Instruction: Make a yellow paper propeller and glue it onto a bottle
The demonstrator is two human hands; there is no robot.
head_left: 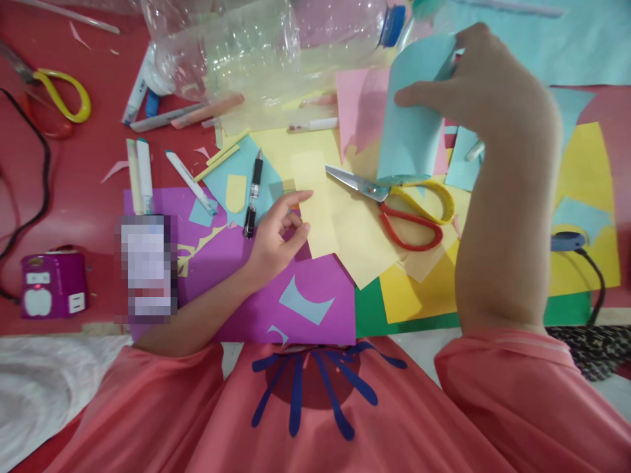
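My right hand [458,85] grips a light blue paper-covered cylinder [411,131] near its upper end, thumb across the front; the other fingers are mostly behind it. The cylinder stands above pink and yellow paper. My left hand [283,230] hovers over pale yellow paper [315,223], its index finger stretched out and the others loosely curled, with nothing between them. Scissors [387,190] with yellow and red handles lie with parted blades between the hands, just below the cylinder. A black pen [255,190] rests on blue paper left of my left hand.
Clear plastic bottles [236,46] lie across the back. Markers [190,180], a phone [148,269], a purple power adapter [53,282] and another pair of scissors [62,95] are on the left. Purple paper [325,295] and cut scraps spread in front; a blue tool with a cord [566,241] lies right.
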